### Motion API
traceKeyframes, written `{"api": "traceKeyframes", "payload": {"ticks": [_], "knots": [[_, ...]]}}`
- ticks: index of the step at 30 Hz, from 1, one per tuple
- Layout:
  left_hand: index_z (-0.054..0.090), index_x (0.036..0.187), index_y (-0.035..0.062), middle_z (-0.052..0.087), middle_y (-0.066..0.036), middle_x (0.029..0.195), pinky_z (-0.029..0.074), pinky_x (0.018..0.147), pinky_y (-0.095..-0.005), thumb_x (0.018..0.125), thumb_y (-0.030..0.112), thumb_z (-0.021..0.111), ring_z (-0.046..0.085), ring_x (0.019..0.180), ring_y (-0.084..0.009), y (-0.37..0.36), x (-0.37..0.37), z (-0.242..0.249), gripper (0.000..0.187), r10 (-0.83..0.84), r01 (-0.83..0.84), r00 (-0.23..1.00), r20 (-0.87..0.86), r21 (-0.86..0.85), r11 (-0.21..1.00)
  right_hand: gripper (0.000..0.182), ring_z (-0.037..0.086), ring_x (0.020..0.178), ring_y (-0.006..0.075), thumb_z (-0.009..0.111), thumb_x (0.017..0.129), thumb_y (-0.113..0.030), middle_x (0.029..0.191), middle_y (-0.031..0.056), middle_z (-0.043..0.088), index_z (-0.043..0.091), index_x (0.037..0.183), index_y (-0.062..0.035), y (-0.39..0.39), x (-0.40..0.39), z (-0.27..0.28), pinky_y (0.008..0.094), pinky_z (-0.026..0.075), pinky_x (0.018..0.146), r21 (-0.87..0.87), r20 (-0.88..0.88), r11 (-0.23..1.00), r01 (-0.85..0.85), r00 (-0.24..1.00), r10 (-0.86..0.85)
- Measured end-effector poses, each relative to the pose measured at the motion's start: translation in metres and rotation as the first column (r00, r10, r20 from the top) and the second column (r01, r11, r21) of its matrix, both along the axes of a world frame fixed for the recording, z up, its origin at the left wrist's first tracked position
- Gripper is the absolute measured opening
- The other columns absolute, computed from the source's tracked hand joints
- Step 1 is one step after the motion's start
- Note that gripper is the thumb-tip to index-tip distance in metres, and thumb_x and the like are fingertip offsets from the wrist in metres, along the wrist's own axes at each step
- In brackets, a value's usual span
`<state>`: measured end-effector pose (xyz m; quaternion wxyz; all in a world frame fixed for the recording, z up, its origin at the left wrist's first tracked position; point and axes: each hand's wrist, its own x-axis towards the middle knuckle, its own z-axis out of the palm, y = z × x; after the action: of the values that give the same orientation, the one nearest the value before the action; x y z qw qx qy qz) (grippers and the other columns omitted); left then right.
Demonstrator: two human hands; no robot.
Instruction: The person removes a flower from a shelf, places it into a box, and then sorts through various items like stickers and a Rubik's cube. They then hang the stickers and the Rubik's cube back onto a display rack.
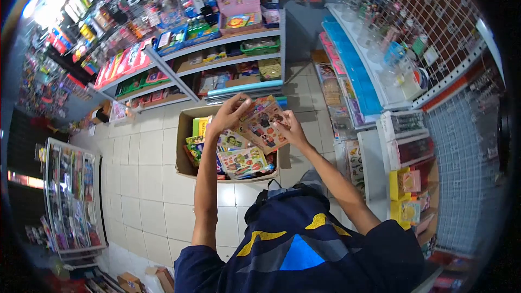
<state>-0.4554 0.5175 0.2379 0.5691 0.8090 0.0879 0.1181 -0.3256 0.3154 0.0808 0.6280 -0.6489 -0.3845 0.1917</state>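
Above a cardboard box [233,179] on the tiled floor, a sticker sheet [264,128] with small printed figures is held up at a tilt. My right hand [291,129] pinches its right edge between thumb and fingers. At the upper left of the sheet is my left hand [233,112], its fingers curled together near another colourful sheet behind; what they grip is too small to make out. Inside the box lie more printed sheets [242,161] and colourful books [199,126], partly hidden by my left forearm.
Beyond the box stands a shelf unit [228,65] with trays of goods. Shelves with jars [374,49] run along the right. A display rack [73,195] is at the left, and yellow bins [400,198] are at the lower right.
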Motion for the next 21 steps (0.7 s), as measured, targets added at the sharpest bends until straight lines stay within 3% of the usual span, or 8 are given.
{"api": "traceKeyframes", "payload": {"ticks": [5,7,12,15,16,18,20,21], "knots": [[0.054,0.113,0.0021,0.065,-0.005,0.09,0.048,0.064,-0.0245,0.089,0.02,0.067,0.058,0.078,-0.0085,-0.025,0.018,-0.003,0.032,-0.112,0.105,0.989,-0.092,-0.073,0.992,0.043,0.055,0.101,0.0102,0.063,0.09,-0.014,0.114,0.0063,0.057,0.046,0.128,-0.0011,-0.039,-0.004,0.002,0.0254,0.049,0.079,-0.006,-0.364,0.995,-0.098,0.927,0.09],[0.055,0.114,0.0018,0.064,-0.004,0.089,0.048,0.062,-0.0243,0.089,0.014,0.066,0.058,0.076,-0.0079,-0.032,0.035,-0.02,0.03,-0.172,0.168,0.978,-0.121,-0.04,0.985,0.041,0.057,0.097,0.0099,0.064,0.09,-0.016,0.111,0.0052,0.058,0.05,0.125,-0.0014,-0.056,-0.004,0.007,0.0259,0.05,0.076,-0.01,-0.199,0.999,-0.043,0.979,0.04],[0.055,0.118,0.0011,0.056,0.003,0.085,0.043,0.058,-0.0219,0.089,0.002,0.06,0.051,0.071,-0.0047,-0.072,0.064,-0.02,0.03,-0.312,0.306,0.93,-0.195,-0.061,0.95,0.047,0.056,0.096,0.0105,0.066,0.09,-0.02,0.107,0.0059,0.06,0.049,0.129,0.0008,-0.111,0.003,0.011,0.0275,0.048,0.082,-0.298,-0.247,0.951,-0.087,0.969,0.011],[0.051,0.123,0.002,0.056,0.002,0.09,0.04,0.058,-0.0201,0.089,-0.004,0.057,0.047,0.069,-0.0046,-0.094,0.09,-0.041,0.036,-0.442,0.413,0.886,-0.144,-0.193,0.89,0.048,0.055,0.097,0.0111,0.065,0.09,-0.023,0.108,0.0067,0.061,0.05,0.128,0.0027,-0.139,-0.007,0.005,0.0282,0.047,0.085,-0.063,-0.433,0.998,0.022,0.9,-0.047],[0.05,0.125,0.0022,0.056,0.001,0.092,0.039,0.058,-0.0199,0.088,-0.005,0.057,0.047,0.069,-0.0047,-0.103,0.1,-0.048,0.038,-0.476,0.442,0.874,-0.099,-0.249,0.862,0.048,0.055,0.097,0.0109,0.065,0.091,-0.023,0.11,0.0069,0.061,0.049,0.128,0.0031,-0.15,-0.006,0.002,0.028,0.047,0.085,-0.092,-0.35,0.991,0.1,0.928,-0.126],[0.041,0.133,0.0074,0.056,-0.007,0.117,0.044,0.076,-0.0222,0.087,-0.004,0.06,0.056,0.094,-0.011,-0.119,0.119,-0.066,0.051,-0.466,0.418,0.881,-0.083,-0.325,0.848,0.048,0.054,0.098,0.0107,0.065,0.091,-0.023,0.113,0.0074,0.061,0.049,0.128,0.0037,-0.183,-0.004,0.0,0.0275,0.047,0.086,-0.133,-0.174,0.958,0.253,0.946,-0.274],[0.042,0.133,0.009,0.056,-0.012,0.123,0.043,0.089,-0.028,0.087,0.004,0.064,0.053,0.113,-0.018,-0.14,0.132,-0.075,0.051,-0.371,0.373,0.921,0.116,0.01,0.928,0.051,0.058,0.101,0.0131,0.064,0.091,-0.018,0.118,0.0067,0.06,0.044,0.133,0.0011,-0.221,0.003,-0.02,0.0279,0.048,0.088,-0.113,-0.223,0.918,0.38,0.891,-0.396],[0.042,0.133,0.0089,0.056,-0.012,0.124,0.042,0.091,-0.03,0.087,0.007,0.065,0.052,0.116,-0.0196,-0.147,0.133,-0.079,0.052,-0.301,0.304,0.95,0.082,-0.032,0.952,0.05,0.057,0.104,0.0133,0.063,0.091,-0.016,0.119,0.0062,0.059,0.044,0.134,0.0003,-0.243,0.003,-0.002,0.0278,0.048,0.089,-0.105,-0.363,0.894,0.437,0.82,-0.443]]}}
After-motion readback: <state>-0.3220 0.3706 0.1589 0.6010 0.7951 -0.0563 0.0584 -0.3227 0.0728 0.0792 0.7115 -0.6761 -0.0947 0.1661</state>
